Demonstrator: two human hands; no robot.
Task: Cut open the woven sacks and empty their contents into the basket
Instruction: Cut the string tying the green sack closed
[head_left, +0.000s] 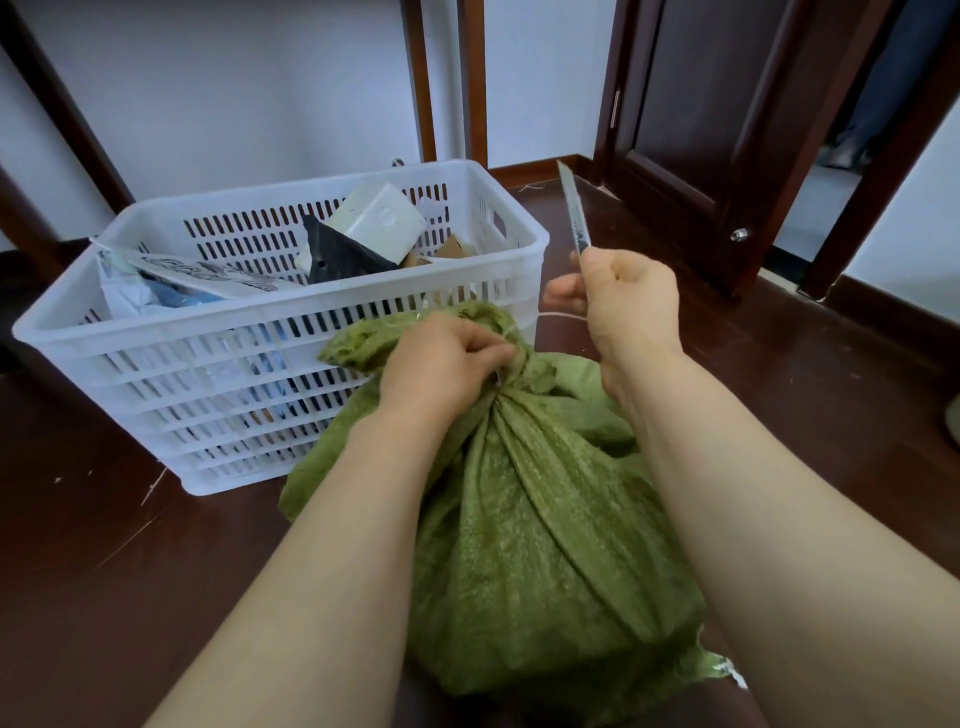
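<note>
My left hand (447, 358) grips the tied green woven sack (540, 519); my right hand (623, 296) holds a slim knife (574, 213). Beyond them, the white slatted plastic basket (291, 332) holds parcels and boxes.

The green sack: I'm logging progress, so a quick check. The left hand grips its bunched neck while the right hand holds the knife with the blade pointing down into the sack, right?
Not quite. In the head view the right hand holds the knife with the blade pointing up, away from the green sack. The left hand does grip its bunched neck.
</note>
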